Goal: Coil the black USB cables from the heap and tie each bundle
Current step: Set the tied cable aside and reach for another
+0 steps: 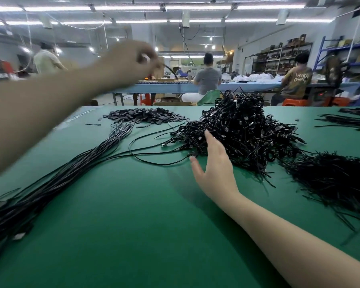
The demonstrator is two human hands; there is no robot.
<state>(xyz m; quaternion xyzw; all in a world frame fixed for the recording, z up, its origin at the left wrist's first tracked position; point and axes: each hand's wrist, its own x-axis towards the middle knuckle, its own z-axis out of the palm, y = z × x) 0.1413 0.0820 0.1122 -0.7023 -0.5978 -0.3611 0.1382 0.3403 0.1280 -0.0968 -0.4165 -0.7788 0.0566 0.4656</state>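
My left hand point(131, 59), raised and blurred, pinches a black cable end. My right hand point(213, 161), fingers spread, rests against the heap point(243, 129). Risk: the lifted cable snags the heap and drags neighbouring cables along.

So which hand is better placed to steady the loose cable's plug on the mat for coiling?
The right hand: it lies open beside the plug, by the heap. The left hand is raised, blurred, its fingers pinching a cable end.

left hand point(131, 59) pinching cable point(169, 70), right hand point(213, 163) touching heap point(243, 129)
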